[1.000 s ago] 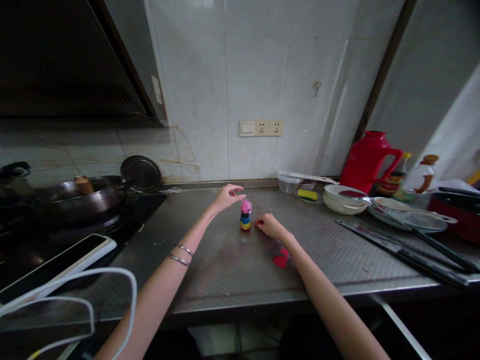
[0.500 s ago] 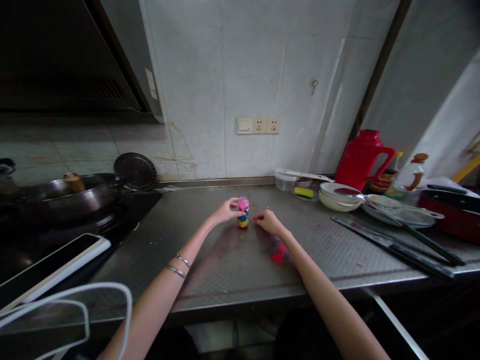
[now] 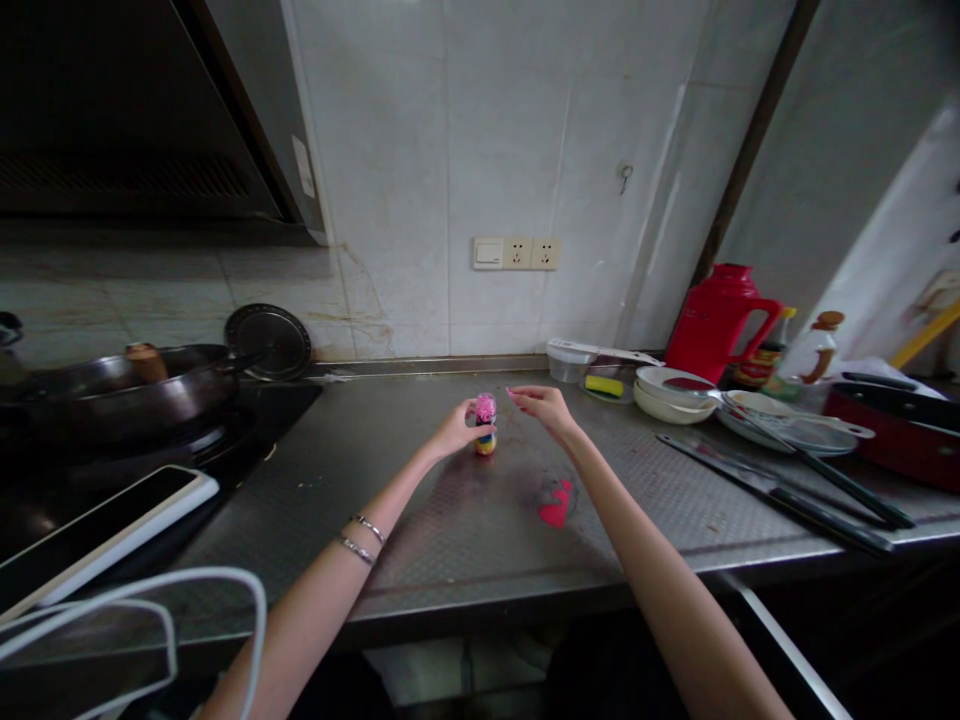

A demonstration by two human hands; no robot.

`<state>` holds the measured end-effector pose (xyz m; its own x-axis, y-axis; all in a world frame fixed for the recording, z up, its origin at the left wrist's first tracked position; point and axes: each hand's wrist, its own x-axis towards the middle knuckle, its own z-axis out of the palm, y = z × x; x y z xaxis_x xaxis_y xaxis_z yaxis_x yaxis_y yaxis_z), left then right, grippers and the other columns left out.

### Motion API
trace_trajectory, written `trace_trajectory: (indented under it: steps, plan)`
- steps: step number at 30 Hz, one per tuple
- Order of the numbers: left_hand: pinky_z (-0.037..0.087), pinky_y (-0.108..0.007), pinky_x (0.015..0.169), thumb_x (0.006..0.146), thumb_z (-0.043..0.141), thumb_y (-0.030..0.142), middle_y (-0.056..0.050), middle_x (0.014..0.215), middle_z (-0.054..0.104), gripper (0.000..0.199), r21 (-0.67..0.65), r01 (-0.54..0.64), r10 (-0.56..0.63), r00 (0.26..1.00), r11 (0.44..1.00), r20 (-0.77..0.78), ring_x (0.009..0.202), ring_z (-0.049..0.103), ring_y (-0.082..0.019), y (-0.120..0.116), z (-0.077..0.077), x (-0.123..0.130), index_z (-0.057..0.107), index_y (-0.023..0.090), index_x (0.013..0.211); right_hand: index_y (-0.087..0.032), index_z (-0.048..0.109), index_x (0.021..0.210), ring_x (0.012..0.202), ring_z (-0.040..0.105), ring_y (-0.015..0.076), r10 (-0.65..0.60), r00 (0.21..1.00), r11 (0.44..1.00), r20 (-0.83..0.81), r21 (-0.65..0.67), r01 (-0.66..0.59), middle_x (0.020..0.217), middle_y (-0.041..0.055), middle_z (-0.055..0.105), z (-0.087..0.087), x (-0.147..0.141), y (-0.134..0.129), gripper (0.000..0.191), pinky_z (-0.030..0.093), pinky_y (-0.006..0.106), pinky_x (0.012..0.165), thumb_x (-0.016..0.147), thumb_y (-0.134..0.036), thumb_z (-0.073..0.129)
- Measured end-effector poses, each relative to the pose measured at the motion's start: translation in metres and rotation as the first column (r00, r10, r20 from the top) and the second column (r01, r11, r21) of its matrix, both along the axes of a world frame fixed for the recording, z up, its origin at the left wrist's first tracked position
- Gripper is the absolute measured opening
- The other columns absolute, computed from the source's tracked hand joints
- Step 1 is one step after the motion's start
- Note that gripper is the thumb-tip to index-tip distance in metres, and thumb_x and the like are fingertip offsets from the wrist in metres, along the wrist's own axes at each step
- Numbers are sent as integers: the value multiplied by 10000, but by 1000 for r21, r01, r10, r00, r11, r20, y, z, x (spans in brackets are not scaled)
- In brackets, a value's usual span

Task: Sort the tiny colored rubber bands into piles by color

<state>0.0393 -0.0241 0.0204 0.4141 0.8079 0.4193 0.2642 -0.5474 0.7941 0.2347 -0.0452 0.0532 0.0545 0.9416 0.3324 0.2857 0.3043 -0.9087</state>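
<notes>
My left hand [image 3: 454, 430] is closed around a small clear jar [image 3: 486, 408] that stands upright on the steel counter [image 3: 420, 540]. Pink filling shows at the top of the jar, with blue and yellow bands lower down. To the right of the jar and slightly above the counter, my right hand [image 3: 544, 408] holds its fingertips pinched together. A tiny pinkish bit shows at those fingertips, too small to name. A flat red piece [image 3: 555, 505], perhaps a torn wrapper, lies on the counter below my right hand.
On the right are a long black-handled utensil [image 3: 780, 495], stacked white bowls [image 3: 675, 405], a plastic tub [image 3: 568, 365], a yellow sponge [image 3: 604, 386] and a red thermos jug [image 3: 712, 325]. A pan [image 3: 142, 400] on the stove and a white-edged device [image 3: 112, 530] with cable stand left.
My right hand has risen from beside the lower part of the jar to about the height of its top. My left hand keeps its hold on the jar.
</notes>
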Motion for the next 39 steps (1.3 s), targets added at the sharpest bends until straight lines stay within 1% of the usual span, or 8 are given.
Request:
trace_trajectory:
  steps: [5,10,13,17,22,29,34,39]
  plan:
    - [410,-322,829,618,677,360,-112,1040,598,550,-39,8,-8,1000,999,-6,905,552,-182,0,-5,2,522,117,1087,-96,652,939,697,569,127,45,998,992,-53,117,-38,823,88,665,24,-16,3,444,426,214,595,634,-416,608]
    - [421,-302,758,691,595,362,-71,911,635,402,-33,47,-49,996,998,-70,802,559,-174,-9,-5,3,584,102,998,-112,675,858,696,584,146,102,995,975,-4,202,-99,801,78,674,27,-38,3,363,443,237,613,635,-394,617]
    - [417,-300,747,715,559,355,-60,880,639,364,-21,57,-59,995,998,-85,784,554,-173,-12,-5,4,601,104,975,-125,685,818,674,588,153,131,987,961,90,231,-149,763,69,676,26,-44,2,312,443,245,608,654,-378,609]
    - [416,-293,742,707,559,349,-54,876,640,361,-24,31,-33,995,999,-89,788,551,-173,-10,-7,4,602,117,980,-153,691,811,685,587,153,78,962,952,262,267,-150,759,50,677,27,-41,3,263,437,243,624,678,-361,598]
    - [419,-288,729,710,552,363,-60,881,641,374,-22,24,-26,995,999,-92,777,557,-173,-9,-8,4,600,117,988,-155,694,802,664,581,147,76,920,959,384,224,-173,751,44,674,29,-33,6,264,427,232,597,694,-369,584]
    - [420,-291,727,702,565,353,-68,877,641,370,-31,16,-19,996,999,-92,766,558,-173,-13,-5,3,600,114,983,-146,699,768,836,576,178,91,926,942,365,270,-199,861,71,658,35,-34,-4,450,415,264,754,822,-457,378]
    - [424,-294,722,713,553,361,-59,859,638,371,-43,52,-55,995,998,-78,752,557,-166,-11,-7,3,589,113,987,-167,692,848,968,529,201,131,943,967,307,171,-190,1023,77,615,40,-34,-15,548,396,304,822,840,-520,273]
    - [426,-288,716,717,546,392,-57,872,638,394,-44,63,-66,995,997,-73,746,566,-164,-7,-11,3,584,120,1000,-206,634,1007,1053,480,211,222,963,966,152,101,-239,1144,53,564,40,-29,-18,575,419,330,795,825,-570,228]
